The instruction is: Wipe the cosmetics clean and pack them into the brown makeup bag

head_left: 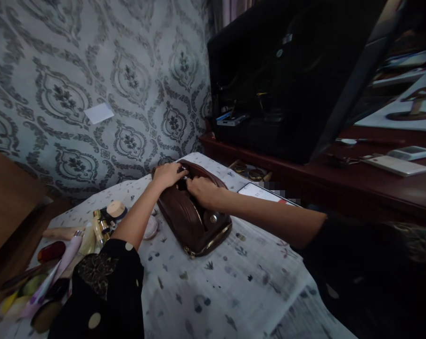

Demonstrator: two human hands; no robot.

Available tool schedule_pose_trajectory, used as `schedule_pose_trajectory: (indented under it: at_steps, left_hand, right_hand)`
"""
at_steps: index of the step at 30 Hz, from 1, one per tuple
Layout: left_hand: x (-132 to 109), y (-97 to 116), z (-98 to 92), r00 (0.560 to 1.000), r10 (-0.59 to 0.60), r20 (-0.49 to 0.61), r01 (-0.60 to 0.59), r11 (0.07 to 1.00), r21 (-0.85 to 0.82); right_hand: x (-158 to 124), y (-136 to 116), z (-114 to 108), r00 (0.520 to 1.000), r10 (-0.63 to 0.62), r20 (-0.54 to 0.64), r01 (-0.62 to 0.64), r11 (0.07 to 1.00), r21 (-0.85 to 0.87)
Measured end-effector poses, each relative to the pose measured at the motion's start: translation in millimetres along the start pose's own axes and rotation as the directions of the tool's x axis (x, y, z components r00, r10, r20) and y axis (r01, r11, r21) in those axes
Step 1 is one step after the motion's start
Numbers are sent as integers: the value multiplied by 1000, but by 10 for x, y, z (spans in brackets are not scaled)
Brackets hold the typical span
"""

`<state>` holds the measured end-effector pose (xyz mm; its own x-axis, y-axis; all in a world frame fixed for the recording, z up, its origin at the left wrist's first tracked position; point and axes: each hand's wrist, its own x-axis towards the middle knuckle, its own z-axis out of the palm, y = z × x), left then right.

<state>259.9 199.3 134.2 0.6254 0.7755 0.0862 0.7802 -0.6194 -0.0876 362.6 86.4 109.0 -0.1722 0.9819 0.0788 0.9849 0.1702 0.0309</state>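
Observation:
A brown leather handbag [179, 216] with gold zips lies on the printed white cloth, its top opening gaping towards me. My left hand [168, 175] is closed over the bag's far left rim, fingertips curled towards the opening. Beside it, my right hand [203, 190] reaches into the opening with its fingers bent into a closed grip. Whatever the right fingers hold is hidden in the dark inside. A small shiny metal piece shows between the two hands. Close to my left forearm stand a round pale jar [150, 228] and a beige-lidded jar [116, 210].
Cosmetic tubes and bottles, including a pink tube [69, 252] and a dark red item [51, 252], crowd the cloth's left side. A phone [260, 193] lies behind my right forearm. Beyond stand an open drawer [268, 176] and a large black screen [287, 94] on a reddish desk.

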Motion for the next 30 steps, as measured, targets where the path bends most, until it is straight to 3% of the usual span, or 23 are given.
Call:
schedule_pose_trajectory:
  at_steps: [5,10,16,19,21,24,27,30]
  left_hand:
    - [-57,-63,-81,998,48,30,-47,999,-21]
    - [-253,-139,-123,992,128,-5,-128,990,-55]
    - [-570,-170,-115,964,217,-152,-243,954,-175]
    - [-815,-208,-132,946,170,-276,-246,930,-273]
    - [-1028,-264,-123,941,123,-315,-229,918,-324]
    - [-1394,-390,-10,951,71,-302,-180,919,-350]
    - [-1765,-527,245,957,-22,-289,-79,939,-334]
    - [-2102,-629,550,970,-65,-233,-11,950,-313]
  right_hand:
    - [-55,-26,-112,999,23,47,-20,998,-64]
    - [-79,-27,-127,999,36,36,-33,997,-65]
    - [-56,-14,-187,1000,7,-4,-7,1000,4]
    - [-161,48,-323,990,3,-143,12,995,102]
    - [-308,115,-409,929,108,-353,-12,964,264]
    - [-612,180,-426,875,169,-454,52,899,435]
    - [-921,102,-256,898,-45,-438,267,845,463]
    - [-1127,-106,21,831,-405,-381,535,769,349]
